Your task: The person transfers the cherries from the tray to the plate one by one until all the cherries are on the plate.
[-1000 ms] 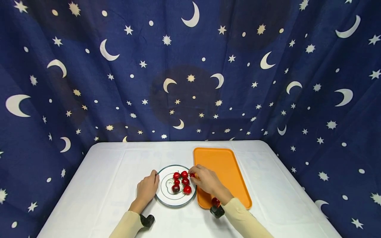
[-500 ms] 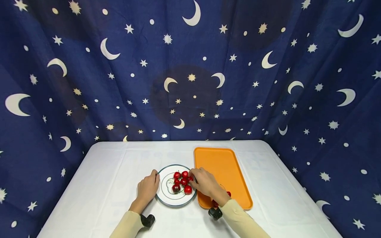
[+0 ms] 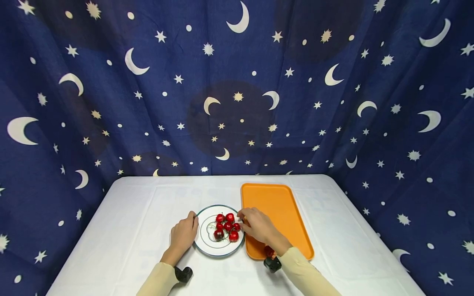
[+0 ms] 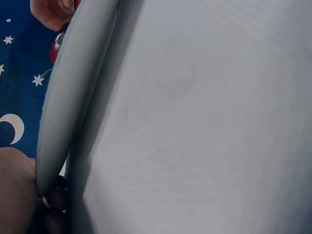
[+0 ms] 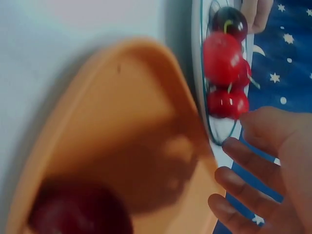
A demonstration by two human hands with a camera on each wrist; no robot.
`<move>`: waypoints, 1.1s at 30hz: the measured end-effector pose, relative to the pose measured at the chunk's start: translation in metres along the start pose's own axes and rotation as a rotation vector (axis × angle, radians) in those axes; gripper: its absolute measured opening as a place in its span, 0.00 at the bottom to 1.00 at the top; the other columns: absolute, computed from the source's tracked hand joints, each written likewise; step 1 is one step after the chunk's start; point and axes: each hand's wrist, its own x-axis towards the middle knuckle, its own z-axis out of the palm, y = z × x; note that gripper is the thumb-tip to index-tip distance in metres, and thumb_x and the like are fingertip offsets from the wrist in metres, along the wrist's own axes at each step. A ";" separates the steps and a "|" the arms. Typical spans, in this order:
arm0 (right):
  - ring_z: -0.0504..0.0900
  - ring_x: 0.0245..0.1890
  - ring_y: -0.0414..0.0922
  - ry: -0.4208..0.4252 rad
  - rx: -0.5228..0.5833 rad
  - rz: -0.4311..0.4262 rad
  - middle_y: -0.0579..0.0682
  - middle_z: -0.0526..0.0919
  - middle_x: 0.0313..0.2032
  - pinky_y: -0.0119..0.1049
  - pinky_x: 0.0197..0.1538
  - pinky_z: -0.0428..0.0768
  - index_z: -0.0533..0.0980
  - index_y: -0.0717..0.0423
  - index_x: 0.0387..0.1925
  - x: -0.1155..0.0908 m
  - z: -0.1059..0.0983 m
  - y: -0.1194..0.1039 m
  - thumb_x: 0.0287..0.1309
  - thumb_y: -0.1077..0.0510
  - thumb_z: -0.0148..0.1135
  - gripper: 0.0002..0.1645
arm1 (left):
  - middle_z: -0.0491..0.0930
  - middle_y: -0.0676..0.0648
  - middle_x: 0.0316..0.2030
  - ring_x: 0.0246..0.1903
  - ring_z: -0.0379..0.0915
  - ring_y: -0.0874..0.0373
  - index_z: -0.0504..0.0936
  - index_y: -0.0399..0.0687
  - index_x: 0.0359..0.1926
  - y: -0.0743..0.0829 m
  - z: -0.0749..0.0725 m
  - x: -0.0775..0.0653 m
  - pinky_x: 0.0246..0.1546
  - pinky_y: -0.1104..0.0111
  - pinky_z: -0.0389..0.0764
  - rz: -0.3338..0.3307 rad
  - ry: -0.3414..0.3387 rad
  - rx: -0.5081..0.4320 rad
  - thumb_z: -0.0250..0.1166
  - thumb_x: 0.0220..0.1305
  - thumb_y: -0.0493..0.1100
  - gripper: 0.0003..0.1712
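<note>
A white plate [image 3: 204,243] with a dark blue-green rim sits on the table [image 3: 148,213] in front of me, carrying seven cherries [image 3: 228,226], mostly bright red with one very dark, grouped right of its centre. Some of their green stems show. My left hand [image 3: 184,233] grips the plate's left rim, thumb above and fingers curled underneath.

My right hand [image 3: 259,226] is at the plate's right rim, its fingers spread and loosely bent around nothing; the nearest cherry is just beyond the fingertips, and I cannot tell whether they touch it. Below that hand lies the orange tray [image 3: 272,199], its left edge close beside the plate. Inside it, in the near left corner by my wrist, is dark red fruit [image 3: 268,250], partly hidden in the head view and blurred close up.
</note>
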 end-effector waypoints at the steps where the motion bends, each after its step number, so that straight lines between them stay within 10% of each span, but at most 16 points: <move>1: 0.80 0.44 0.44 0.006 0.003 -0.002 0.47 0.87 0.44 0.43 0.47 0.81 0.81 0.53 0.51 -0.001 -0.002 0.002 0.65 0.56 0.68 0.14 | 0.82 0.45 0.23 0.19 0.75 0.55 0.79 0.43 0.44 0.000 0.000 0.000 0.21 0.61 0.70 -0.001 0.000 -0.001 0.56 0.76 0.44 0.10; 33: 0.69 0.32 0.40 -0.319 -0.001 0.107 0.47 0.75 0.35 0.35 0.38 0.71 0.78 0.53 0.47 -0.050 -0.049 0.057 0.61 0.48 0.72 0.19 | 0.84 0.44 0.24 0.21 0.78 0.52 0.79 0.44 0.43 -0.002 0.003 0.000 0.22 0.59 0.72 -0.007 0.003 0.010 0.56 0.76 0.45 0.09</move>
